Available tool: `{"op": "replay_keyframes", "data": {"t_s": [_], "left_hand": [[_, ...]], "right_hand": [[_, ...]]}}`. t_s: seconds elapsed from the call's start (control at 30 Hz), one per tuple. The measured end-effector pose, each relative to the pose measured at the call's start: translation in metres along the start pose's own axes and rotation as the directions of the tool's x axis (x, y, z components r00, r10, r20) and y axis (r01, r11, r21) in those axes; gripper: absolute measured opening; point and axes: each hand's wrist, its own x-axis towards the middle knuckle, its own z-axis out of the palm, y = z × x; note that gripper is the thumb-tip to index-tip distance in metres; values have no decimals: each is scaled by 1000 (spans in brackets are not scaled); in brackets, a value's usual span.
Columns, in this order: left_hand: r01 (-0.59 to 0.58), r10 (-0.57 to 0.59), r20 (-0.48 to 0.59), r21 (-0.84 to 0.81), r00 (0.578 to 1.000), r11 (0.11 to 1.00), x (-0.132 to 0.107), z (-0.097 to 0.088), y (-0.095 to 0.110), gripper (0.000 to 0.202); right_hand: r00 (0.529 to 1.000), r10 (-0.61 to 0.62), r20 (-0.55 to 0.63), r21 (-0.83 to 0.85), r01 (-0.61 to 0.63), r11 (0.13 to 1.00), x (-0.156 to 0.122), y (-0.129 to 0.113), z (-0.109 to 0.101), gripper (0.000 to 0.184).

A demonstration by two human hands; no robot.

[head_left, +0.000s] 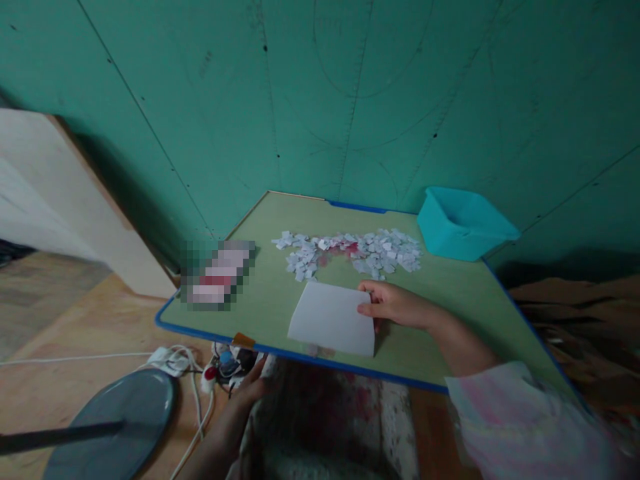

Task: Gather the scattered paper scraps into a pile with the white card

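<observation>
I have the right hand (393, 304) clamped on the white paper sheet (330, 320), which extends leftward — the left hand's grip (251, 388) I can't tell.

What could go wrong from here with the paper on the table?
1. The loose pile of small white paper scraps could scatter if the sheet or a sleeve brushes it.
2. The white paper sheet is pinched only at its right edge by the right hand, so its far side might sag or swing.
3. The turquoise plastic bin stands at the right edge of the pale green table; a bump might knock it off.
</observation>
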Motion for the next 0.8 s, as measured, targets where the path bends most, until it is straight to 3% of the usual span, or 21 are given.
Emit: {"op": "replay_keyframes", "data": {"t_s": [0.1, 0.23, 0.4, 0.53, 0.63, 0.8], "left_hand": [[53, -55, 57, 27, 997, 998, 1, -2, 5, 60], [35, -30, 119, -37, 992, 999, -2, 3, 3, 60], [43, -42, 10, -57, 999, 997, 4, 6, -4, 72], [165, -164, 28, -18, 986, 986, 13, 2, 5, 85], [195, -195, 29, -1, 980, 981, 14, 1, 9, 90], [10, -10, -17, -34, 1000, 999, 4, 6, -3, 77]], "right_hand": [[1000, -11, 5, 2, 11, 1000, 1, 2, 1, 37], [1000, -11, 27, 24, 10, 1000, 1, 2, 3, 36], [998, -5, 56, 16, 4, 1000, -1, -1, 7, 35], [996, -41, 79, 35, 38, 999, -4, -3, 5, 34], [996, -64, 62, 39, 61, 997, -5, -5, 3, 33], [991, -97, -93, 74, 104, 992, -2, -6, 0, 33]]}}
